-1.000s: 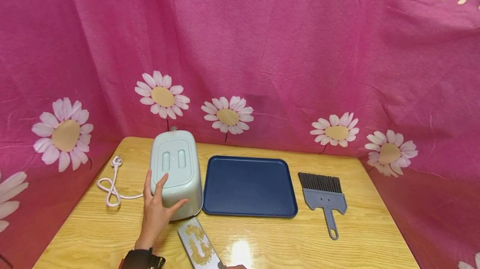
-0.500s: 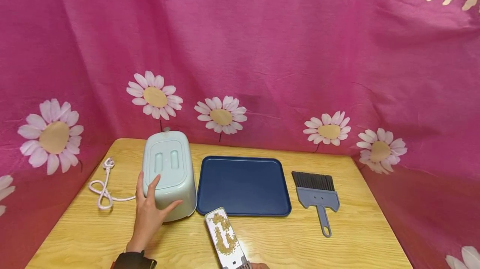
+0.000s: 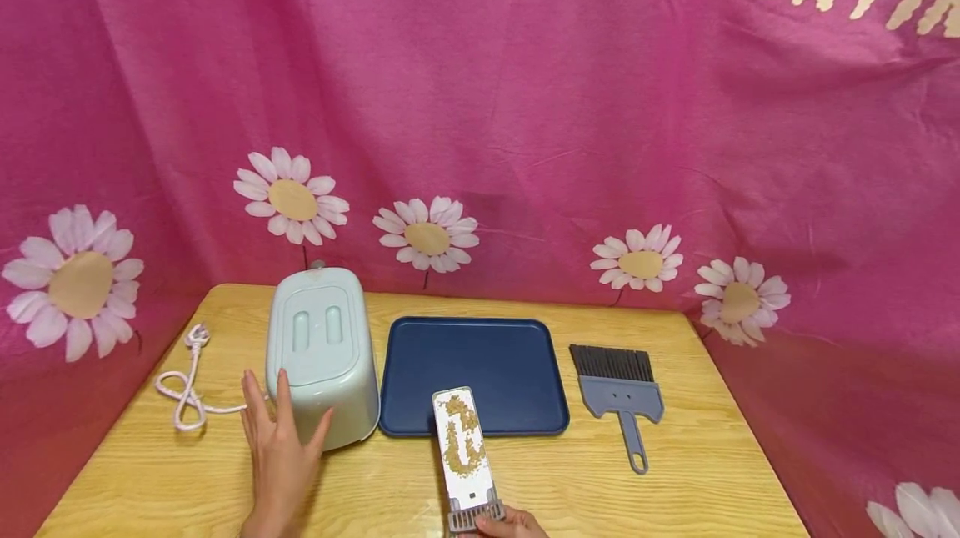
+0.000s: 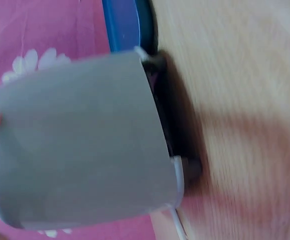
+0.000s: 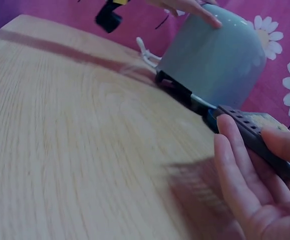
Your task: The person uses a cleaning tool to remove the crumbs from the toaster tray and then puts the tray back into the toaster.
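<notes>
A pale mint toaster (image 3: 315, 338) with a lid on top stands at the left of the table. My left hand (image 3: 277, 459), fingers spread and fairly straight, is at its near end; a fingertip (image 5: 215, 21) overlaps the toaster's upper edge in the right wrist view. Crumbs (image 3: 462, 438) lie scattered over a long, narrow crumb tray (image 3: 476, 484). My right hand (image 3: 517, 524) grips this tray by its grey slotted end, thumb above and fingers below. The tray's far end overlaps the near edge of a dark blue serving tray (image 3: 517, 379) in the head view.
To the right lies a grey hand brush (image 3: 633, 396) with black bristles. A white power cord (image 3: 187, 396) with its plug is looped left of the toaster. Behind the wooden table (image 3: 600, 496) hangs a pink flowered cloth (image 3: 540, 104).
My right hand has carried the crumb tray away from the toaster's near end, rightward and up to the blue tray's front edge. My left hand has drawn back slightly toward the toaster's near side.
</notes>
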`<state>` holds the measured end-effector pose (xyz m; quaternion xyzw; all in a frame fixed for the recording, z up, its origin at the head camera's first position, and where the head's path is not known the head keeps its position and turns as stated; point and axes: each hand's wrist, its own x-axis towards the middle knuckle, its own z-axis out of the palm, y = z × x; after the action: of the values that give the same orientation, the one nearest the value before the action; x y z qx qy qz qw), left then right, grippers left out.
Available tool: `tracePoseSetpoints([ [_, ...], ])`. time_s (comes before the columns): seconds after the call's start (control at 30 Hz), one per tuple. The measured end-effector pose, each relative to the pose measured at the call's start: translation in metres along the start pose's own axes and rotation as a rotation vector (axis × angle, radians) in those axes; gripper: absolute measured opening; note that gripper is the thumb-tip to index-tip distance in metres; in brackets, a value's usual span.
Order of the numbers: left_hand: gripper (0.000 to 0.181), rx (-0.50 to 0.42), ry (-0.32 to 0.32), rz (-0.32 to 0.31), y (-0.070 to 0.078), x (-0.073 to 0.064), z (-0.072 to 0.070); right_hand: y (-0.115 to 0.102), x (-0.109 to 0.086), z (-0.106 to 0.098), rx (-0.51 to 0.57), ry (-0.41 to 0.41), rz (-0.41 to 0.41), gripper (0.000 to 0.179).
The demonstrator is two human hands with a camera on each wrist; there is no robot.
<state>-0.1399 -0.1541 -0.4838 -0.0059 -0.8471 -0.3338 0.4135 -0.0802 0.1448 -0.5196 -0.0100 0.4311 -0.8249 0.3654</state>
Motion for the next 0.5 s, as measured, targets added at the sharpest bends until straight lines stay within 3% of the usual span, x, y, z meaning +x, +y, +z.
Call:
tracePoseSetpoints([
  [0.07,0.072,-0.015,0.07,0.045,0.01,-0.006,0.0,0.015,0.009,-0.008,0.023,0.104,-0.033,0.038],
  [0.17,0.052,-0.095,0.187,0.154,0.024,-0.016,0.006,0.016,0.012,-0.011,0.034,0.139,-0.026,0.042],
  [0.23,0.044,-0.156,0.228,0.21,0.034,-0.025,0.014,0.009,0.013,-0.006,0.022,0.139,0.003,0.042],
  [0.3,0.041,-0.209,0.212,0.219,0.044,-0.036,0.023,0.004,0.015,0.0,0.028,0.166,0.023,0.042],
  [0.4,0.032,-0.272,0.057,0.109,0.06,-0.054,0.036,0.0,0.016,0.01,0.041,0.207,0.024,0.043],
  [0.5,0.041,-0.41,-0.235,-0.122,0.074,-0.067,0.043,-0.001,0.021,0.018,0.044,0.235,-0.005,0.043],
])
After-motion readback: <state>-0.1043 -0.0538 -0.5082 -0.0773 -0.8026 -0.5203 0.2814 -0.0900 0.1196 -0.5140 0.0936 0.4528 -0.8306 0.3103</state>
